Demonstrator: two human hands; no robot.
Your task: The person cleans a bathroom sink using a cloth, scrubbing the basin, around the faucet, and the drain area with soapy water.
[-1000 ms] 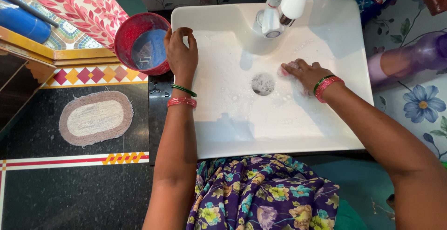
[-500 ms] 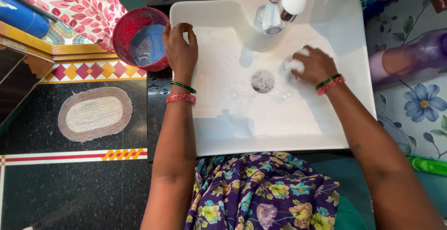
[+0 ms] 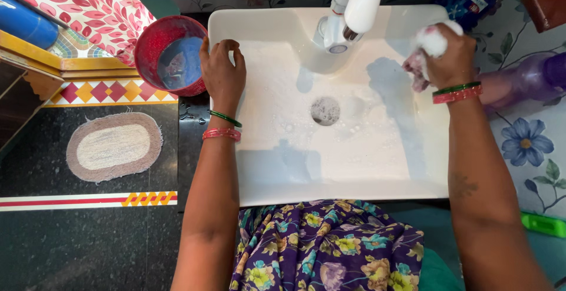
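Sponge [image 3: 429, 46]: foamy, pinkish-white, squeezed in the right hand [image 3: 451, 58] above the sink's [image 3: 354, 173] far right corner, beside the tap [image 3: 348, 11]. Grip clenched tight around it. Judgement: firm pressure in small circles should lift the soap film best. Left hand [image 3: 222, 73]: fingers curled loosely over the left rim, holding nothing. Red bucket [image 3: 171, 55] just beside; oval mat [image 3: 114, 146] on floor.

green and pink bangles [image 3: 221, 126], floral dress [image 3: 330, 247]
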